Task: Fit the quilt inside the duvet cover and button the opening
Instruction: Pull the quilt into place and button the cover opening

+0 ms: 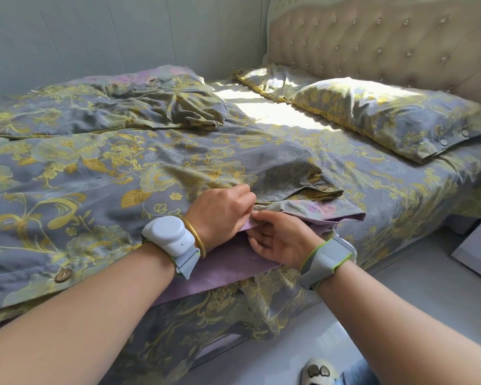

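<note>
The grey duvet cover (100, 173) with yellow flowers lies spread over the bed. Its open edge runs along the near side, where the purple quilt (228, 265) shows out of the opening. My left hand (220, 215) pinches the cover's upper edge at the opening. My right hand (282, 240) sits just below it, palm up, fingers curled on the lower edge beside the quilt. One brown button (63, 275) sits on the edge at the left, another button (322, 187) on a folded-back flap to the right.
A pillow (395, 118) in matching fabric lies at the right, below the tufted headboard (372, 37). A bunched part of the cover (150, 107) lies by the far wall. Grey floor (428, 279) runs along the bed's near side, with a slipper (317, 373) at the bottom.
</note>
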### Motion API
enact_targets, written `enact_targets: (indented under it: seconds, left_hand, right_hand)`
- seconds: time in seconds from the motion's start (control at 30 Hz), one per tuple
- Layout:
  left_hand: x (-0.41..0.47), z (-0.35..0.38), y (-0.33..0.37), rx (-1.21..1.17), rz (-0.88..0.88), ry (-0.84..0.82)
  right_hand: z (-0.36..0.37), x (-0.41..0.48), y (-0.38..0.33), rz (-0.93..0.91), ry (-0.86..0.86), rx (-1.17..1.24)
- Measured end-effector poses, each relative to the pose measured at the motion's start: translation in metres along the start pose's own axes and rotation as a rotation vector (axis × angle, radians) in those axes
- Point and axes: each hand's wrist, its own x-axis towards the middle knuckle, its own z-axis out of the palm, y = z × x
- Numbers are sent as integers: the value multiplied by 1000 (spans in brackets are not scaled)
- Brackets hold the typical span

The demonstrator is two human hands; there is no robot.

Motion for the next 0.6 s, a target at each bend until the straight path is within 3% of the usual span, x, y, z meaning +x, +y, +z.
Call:
enact_targets:
  seconds: [0.1, 0.23, 0.3, 0.47, 0.6]
  left_hand:
    - [-3, 2, -1, -38, -25, -18]
    - [-1, 1, -2, -211, -245, -73]
    - [1, 0, -1, -338, -438, -98]
    - [5, -4, 0, -1209, -1132, -172]
    - [5, -5, -3, -1472, -1354, -211]
  right_hand:
    - [-1, -1, 0, 39, -16, 13]
    - [-2, 1, -1, 55, -6, -6]
    - [-1, 3, -2, 44, 2, -13]
    - [-1, 4, -2, -59, 16, -119]
    - [-4, 1, -3, -173, 30, -220]
